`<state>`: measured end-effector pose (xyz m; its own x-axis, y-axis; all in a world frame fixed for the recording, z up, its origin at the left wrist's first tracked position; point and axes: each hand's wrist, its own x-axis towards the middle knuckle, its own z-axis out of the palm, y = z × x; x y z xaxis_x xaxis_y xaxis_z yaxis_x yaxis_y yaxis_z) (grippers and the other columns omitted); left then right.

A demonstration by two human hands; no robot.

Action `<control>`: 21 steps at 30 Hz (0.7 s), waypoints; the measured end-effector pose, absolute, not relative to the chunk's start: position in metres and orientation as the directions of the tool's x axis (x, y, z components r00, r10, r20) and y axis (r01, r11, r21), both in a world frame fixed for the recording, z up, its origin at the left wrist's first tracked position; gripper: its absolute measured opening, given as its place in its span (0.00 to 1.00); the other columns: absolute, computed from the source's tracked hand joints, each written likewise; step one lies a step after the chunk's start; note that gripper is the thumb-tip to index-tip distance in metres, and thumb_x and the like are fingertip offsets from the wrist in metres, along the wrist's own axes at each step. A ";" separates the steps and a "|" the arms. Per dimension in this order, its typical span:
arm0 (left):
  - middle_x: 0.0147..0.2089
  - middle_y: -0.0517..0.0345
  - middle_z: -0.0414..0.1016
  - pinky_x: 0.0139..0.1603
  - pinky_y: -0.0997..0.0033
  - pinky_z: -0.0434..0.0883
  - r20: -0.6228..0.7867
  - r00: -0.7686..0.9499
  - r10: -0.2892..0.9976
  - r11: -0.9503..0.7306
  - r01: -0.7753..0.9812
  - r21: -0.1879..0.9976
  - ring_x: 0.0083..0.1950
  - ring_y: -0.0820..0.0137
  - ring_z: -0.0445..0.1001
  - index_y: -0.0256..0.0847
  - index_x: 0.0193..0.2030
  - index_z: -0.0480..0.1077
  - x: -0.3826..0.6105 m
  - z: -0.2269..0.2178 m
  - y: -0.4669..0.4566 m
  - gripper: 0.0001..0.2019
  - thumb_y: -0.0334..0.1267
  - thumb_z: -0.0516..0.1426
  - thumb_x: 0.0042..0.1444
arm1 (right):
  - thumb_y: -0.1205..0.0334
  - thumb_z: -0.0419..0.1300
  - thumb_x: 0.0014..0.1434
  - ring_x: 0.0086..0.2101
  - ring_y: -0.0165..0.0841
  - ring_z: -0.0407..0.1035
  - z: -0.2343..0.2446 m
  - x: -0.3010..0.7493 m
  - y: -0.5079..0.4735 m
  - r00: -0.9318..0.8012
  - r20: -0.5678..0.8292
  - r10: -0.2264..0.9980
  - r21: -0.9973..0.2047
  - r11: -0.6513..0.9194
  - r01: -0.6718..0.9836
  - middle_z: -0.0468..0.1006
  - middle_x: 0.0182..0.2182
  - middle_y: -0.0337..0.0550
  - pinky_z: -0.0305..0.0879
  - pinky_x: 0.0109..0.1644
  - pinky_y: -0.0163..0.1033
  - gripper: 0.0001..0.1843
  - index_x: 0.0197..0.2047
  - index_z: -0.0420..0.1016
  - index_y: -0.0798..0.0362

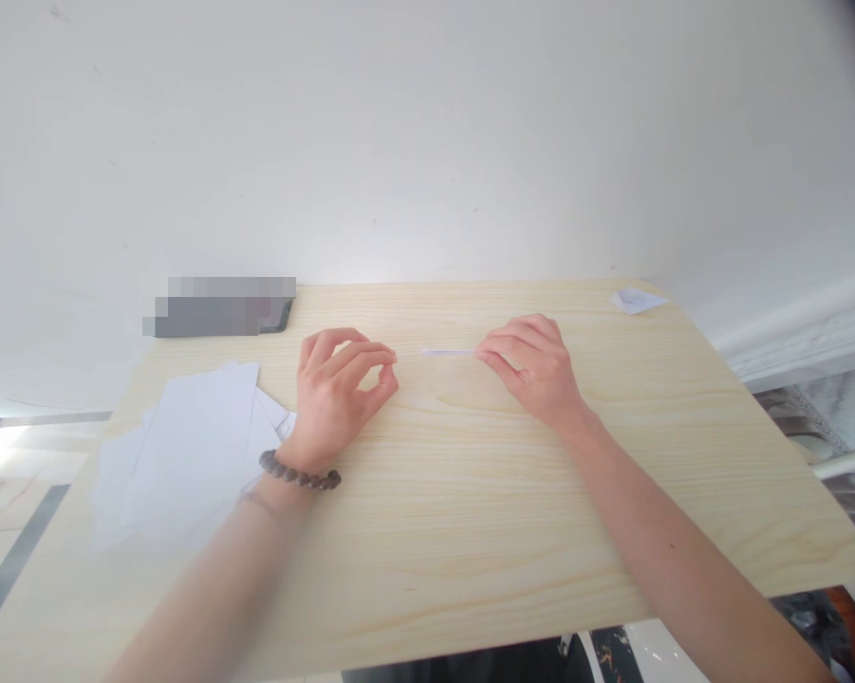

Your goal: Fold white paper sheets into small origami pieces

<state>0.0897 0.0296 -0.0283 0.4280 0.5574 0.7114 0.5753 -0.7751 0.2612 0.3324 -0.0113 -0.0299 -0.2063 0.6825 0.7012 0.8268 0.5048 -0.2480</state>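
My right hand (530, 365) rests on the light wooden table (470, 512), fingers pinched on one end of a thin white paper strip (445, 352) that lies across the table toward my left hand. My left hand (342, 389), with a dark bead bracelet (300, 471) at the wrist, hovers with thumb and fingertips curled together near the strip's other end. I cannot see anything between those fingertips.
A loose stack of white paper sheets (185, 441) lies at the table's left. A dark phone (277, 315) sits at the back left by the white wall. A small folded white paper piece (637, 300) rests at the back right corner.
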 end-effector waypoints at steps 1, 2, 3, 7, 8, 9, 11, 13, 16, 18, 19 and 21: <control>0.35 0.61 0.78 0.47 0.57 0.64 0.711 0.419 0.564 -0.768 0.583 0.266 0.43 0.64 0.71 0.44 0.34 0.71 0.089 -0.029 0.030 0.07 0.28 0.57 0.49 | 0.62 0.58 0.57 0.35 0.34 0.65 -0.030 0.334 -0.011 -0.195 0.707 0.679 -0.251 0.500 0.829 0.78 0.30 0.37 0.59 0.43 0.44 0.04 0.32 0.73 0.47; 0.34 0.61 0.78 0.46 0.58 0.64 0.707 0.421 0.568 -0.769 0.577 0.275 0.42 0.64 0.71 0.44 0.34 0.72 0.090 -0.029 0.030 0.07 0.28 0.57 0.49 | 0.63 0.58 0.57 0.35 0.33 0.66 -0.031 0.334 -0.010 -0.198 0.710 0.676 -0.250 0.504 0.827 0.78 0.30 0.37 0.59 0.43 0.43 0.04 0.32 0.73 0.48; 0.34 0.61 0.78 0.46 0.59 0.65 0.700 0.426 0.573 -0.773 0.565 0.289 0.42 0.65 0.71 0.43 0.34 0.72 0.090 -0.029 0.030 0.07 0.28 0.57 0.49 | 0.63 0.59 0.57 0.35 0.33 0.66 -0.031 0.333 -0.010 -0.213 0.708 0.673 -0.244 0.517 0.820 0.78 0.30 0.37 0.60 0.42 0.43 0.03 0.32 0.74 0.48; 0.40 0.57 0.76 0.47 0.61 0.67 0.611 0.454 0.648 -0.746 0.540 0.390 0.44 0.65 0.69 0.41 0.39 0.70 0.095 -0.024 0.021 0.09 0.29 0.55 0.51 | 0.62 0.59 0.57 0.35 0.33 0.66 -0.030 0.322 -0.011 -0.278 0.684 0.674 -0.241 0.569 0.786 0.78 0.32 0.37 0.61 0.41 0.43 0.04 0.32 0.75 0.47; 0.42 0.55 0.75 0.48 0.61 0.67 0.581 0.462 0.670 -0.732 0.541 0.415 0.45 0.65 0.69 0.41 0.41 0.69 0.096 -0.022 0.019 0.10 0.30 0.54 0.51 | 0.63 0.58 0.57 0.35 0.33 0.66 -0.030 0.319 -0.012 -0.288 0.677 0.677 -0.248 0.578 0.778 0.78 0.32 0.37 0.61 0.41 0.43 0.04 0.32 0.75 0.47; 0.44 0.54 0.74 0.48 0.61 0.67 0.550 0.476 0.686 -0.722 0.541 0.432 0.46 0.64 0.69 0.40 0.44 0.68 0.097 -0.021 0.017 0.12 0.31 0.53 0.52 | 0.63 0.58 0.57 0.35 0.33 0.66 -0.030 0.316 -0.012 -0.295 0.674 0.677 -0.254 0.587 0.769 0.78 0.32 0.37 0.61 0.41 0.43 0.05 0.33 0.75 0.46; 0.47 0.52 0.72 0.49 0.61 0.67 0.506 0.516 0.691 -0.721 0.540 0.434 0.48 0.63 0.68 0.40 0.47 0.66 0.097 -0.020 0.016 0.14 0.33 0.54 0.52 | 0.64 0.58 0.57 0.35 0.33 0.66 -0.031 0.313 -0.014 -0.302 0.682 0.666 -0.260 0.607 0.751 0.78 0.32 0.37 0.62 0.40 0.43 0.05 0.33 0.76 0.46; 0.48 0.52 0.72 0.49 0.61 0.67 0.489 0.561 0.668 -0.743 0.532 0.406 0.48 0.63 0.68 0.41 0.47 0.68 0.097 -0.023 0.017 0.13 0.35 0.55 0.53 | 0.64 0.59 0.56 0.35 0.33 0.66 -0.032 0.312 -0.014 -0.296 0.698 0.652 -0.270 0.622 0.735 0.78 0.32 0.38 0.63 0.40 0.42 0.05 0.34 0.76 0.46; 0.42 0.55 0.76 0.46 0.62 0.68 0.525 0.578 0.625 -0.778 0.513 0.361 0.44 0.65 0.71 0.43 0.43 0.71 0.095 -0.029 0.023 0.09 0.34 0.54 0.56 | 0.63 0.59 0.56 0.35 0.32 0.67 -0.034 0.313 -0.014 -0.291 0.692 0.661 -0.297 0.628 0.719 0.78 0.32 0.38 0.63 0.40 0.42 0.05 0.35 0.76 0.46; 0.39 0.56 0.78 0.43 0.63 0.69 0.556 0.562 0.613 -0.786 0.507 0.354 0.42 0.66 0.73 0.43 0.42 0.73 0.093 -0.033 0.025 0.09 0.34 0.54 0.57 | 0.64 0.58 0.57 0.36 0.32 0.67 -0.034 0.314 -0.014 -0.300 0.671 0.678 -0.307 0.622 0.720 0.78 0.33 0.39 0.63 0.40 0.42 0.06 0.36 0.76 0.46; 0.39 0.56 0.79 0.42 0.64 0.69 0.567 0.547 0.616 -0.782 0.510 0.357 0.42 0.66 0.74 0.43 0.42 0.73 0.092 -0.034 0.026 0.09 0.34 0.54 0.57 | 0.65 0.57 0.58 0.36 0.32 0.67 -0.034 0.314 -0.014 -0.305 0.660 0.686 -0.309 0.618 0.723 0.78 0.33 0.39 0.64 0.40 0.42 0.07 0.36 0.76 0.46; 0.39 0.55 0.79 0.40 0.65 0.70 0.571 0.518 0.637 -0.763 0.532 0.367 0.40 0.66 0.76 0.43 0.42 0.74 0.090 -0.036 0.025 0.09 0.35 0.54 0.57 | 0.68 0.55 0.58 0.36 0.32 0.67 -0.033 0.315 -0.014 -0.307 0.650 0.695 -0.310 0.612 0.728 0.78 0.34 0.39 0.64 0.40 0.41 0.09 0.38 0.75 0.46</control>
<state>0.0901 0.0253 -0.0355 0.5183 0.6366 0.5711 0.5322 -0.7628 0.3672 0.3154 -0.0138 -0.0332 -0.3074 0.6954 0.6495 0.7279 0.6115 -0.3103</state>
